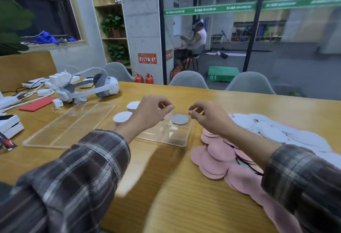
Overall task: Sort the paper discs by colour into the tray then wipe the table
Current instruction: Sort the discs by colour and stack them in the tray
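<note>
Hovering over the clear tray (166, 137), the left grip (153, 111) and right grip (208, 118) have curled fingers, tips drawn together; whether they pinch anything I cannot tell. A grey disc (180, 119) lies in the tray just below, between them; pink discs (217, 151) are heaped on the worktop (166, 186) under the right wrist

We are in an office meeting room that opens onto a gym. Our long wooden tabletop (166, 177) faces a bare concrete pillar (142, 25). Left of the pillar a wooden shelf (110, 5) holds potted plants (113, 24). At its foot stand red fire extinguishers (144, 78), and grey shell chairs (188, 80) line up to its right. Also right of the pillar, a glass wall with a green MAXIMUM band (208, 9) shows a training floor with a green box marked 01 (222, 73) and cubbies holding balls (256, 34).
</note>
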Tool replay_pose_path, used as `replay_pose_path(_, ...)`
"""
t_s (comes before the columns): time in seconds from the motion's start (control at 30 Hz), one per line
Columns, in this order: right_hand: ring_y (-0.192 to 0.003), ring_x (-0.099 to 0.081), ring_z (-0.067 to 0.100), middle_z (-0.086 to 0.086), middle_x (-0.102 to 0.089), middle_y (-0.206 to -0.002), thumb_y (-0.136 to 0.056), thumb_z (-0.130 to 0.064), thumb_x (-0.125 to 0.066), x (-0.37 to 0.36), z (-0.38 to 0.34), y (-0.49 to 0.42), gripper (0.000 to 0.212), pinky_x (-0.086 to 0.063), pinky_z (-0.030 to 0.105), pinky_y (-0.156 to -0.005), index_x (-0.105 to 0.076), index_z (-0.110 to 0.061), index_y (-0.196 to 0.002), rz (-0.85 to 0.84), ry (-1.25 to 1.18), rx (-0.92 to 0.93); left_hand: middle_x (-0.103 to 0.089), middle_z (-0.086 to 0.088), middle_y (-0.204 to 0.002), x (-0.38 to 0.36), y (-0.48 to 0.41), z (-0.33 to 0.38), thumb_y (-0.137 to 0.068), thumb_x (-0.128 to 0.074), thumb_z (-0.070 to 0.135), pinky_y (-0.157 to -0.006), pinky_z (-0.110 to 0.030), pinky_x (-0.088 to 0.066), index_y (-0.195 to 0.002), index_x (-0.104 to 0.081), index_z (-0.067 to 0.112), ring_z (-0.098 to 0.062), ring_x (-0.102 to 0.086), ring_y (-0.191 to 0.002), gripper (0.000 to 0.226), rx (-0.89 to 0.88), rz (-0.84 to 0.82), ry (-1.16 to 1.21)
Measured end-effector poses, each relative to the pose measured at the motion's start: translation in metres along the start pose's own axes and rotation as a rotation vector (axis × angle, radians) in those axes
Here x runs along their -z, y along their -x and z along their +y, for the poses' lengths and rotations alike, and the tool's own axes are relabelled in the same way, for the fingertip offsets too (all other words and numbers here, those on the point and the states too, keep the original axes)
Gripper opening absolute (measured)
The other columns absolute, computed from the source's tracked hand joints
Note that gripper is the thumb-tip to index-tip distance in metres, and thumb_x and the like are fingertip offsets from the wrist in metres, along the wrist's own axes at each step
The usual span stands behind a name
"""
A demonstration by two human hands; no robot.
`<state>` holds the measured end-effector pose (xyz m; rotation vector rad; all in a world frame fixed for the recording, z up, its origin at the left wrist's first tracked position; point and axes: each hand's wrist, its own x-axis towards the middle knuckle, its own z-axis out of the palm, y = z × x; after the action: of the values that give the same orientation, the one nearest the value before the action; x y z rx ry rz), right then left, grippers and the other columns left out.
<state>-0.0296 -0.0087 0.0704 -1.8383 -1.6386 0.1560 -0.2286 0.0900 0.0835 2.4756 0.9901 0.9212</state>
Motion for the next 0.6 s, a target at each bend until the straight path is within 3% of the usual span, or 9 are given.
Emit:
replay_pose_path(0.17,-0.074,-0.059,0.0,-0.007,-0.072,-0.093,-0.098,-0.029,-0.066,0.048,0.052,0.048,0.018,-0.042,0.021,-0.069,-0.074,-0.018,-0.11,0.073,0.012,-0.051,-0.074,0.011,-0.09,-0.051,-0.004,0.049,-0.098,-0.072,0.026,-0.075,-0.016,-0.044,-0.1,-0.081,0.019,0.0,-0.064,-0.082,0.012,-0.106,-0.143,0.036)
replay_pose_path(0.3,-0.075,-0.06,-0.004,-0.012,-0.07,-0.091,-0.097,-0.031,-0.068,0.073,0.083,0.085,0.019,-0.04,0.005,-0.067,-0.073,-0.021,-0.112,0.106,0.032,-0.092,-0.074,0.008,-0.095,-0.094,-0.001,0.083,-0.098,-0.071,0.025,-0.072,-0.006,-0.044,-0.105,-0.081,0.017,-0.007,-0.066,-0.088,0.014,-0.121,-0.209,0.074)
replay_pose_path(0.4,-0.077,-0.062,-0.001,-0.013,-0.07,-0.094,-0.095,-0.032,-0.069,0.086,0.104,0.113,0.021,-0.042,0.01,-0.071,-0.072,-0.022,-0.113,0.149,0.058,-0.105,-0.077,0.007,-0.102,-0.125,0.001,0.105,-0.096,-0.072,0.023,-0.079,-0.013,-0.048,-0.106,-0.081,0.016,-0.007,-0.067,-0.089,0.015,-0.155,-0.232,0.106)
replay_pose_path(0.47,-0.079,-0.062,0.001,-0.014,-0.07,-0.096,-0.095,-0.031,-0.07,0.089,0.119,0.134,0.02,-0.048,0.023,-0.077,-0.071,-0.024,-0.113,0.187,0.074,-0.117,-0.077,0.004,-0.106,-0.142,0.003,0.118,-0.095,-0.073,0.023,-0.082,-0.016,-0.047,-0.108,-0.081,0.016,-0.008,-0.068,-0.094,0.016,-0.174,-0.238,0.122)
replay_pose_path(0.6,-0.093,-0.06,0.011,-0.01,-0.068,-0.101,-0.093,-0.028,-0.073,0.09,0.14,0.165,0.022,-0.049,0.034,-0.084,-0.07,-0.022,-0.114,0.228,0.12,-0.083,-0.073,0.002,-0.119,-0.165,0.006,0.136,-0.088,-0.081,0.036,-0.084,0.003,-0.033,-0.121,-0.075,0.013,-0.007,-0.063,-0.108,0.04,-0.255,-0.231,0.103)
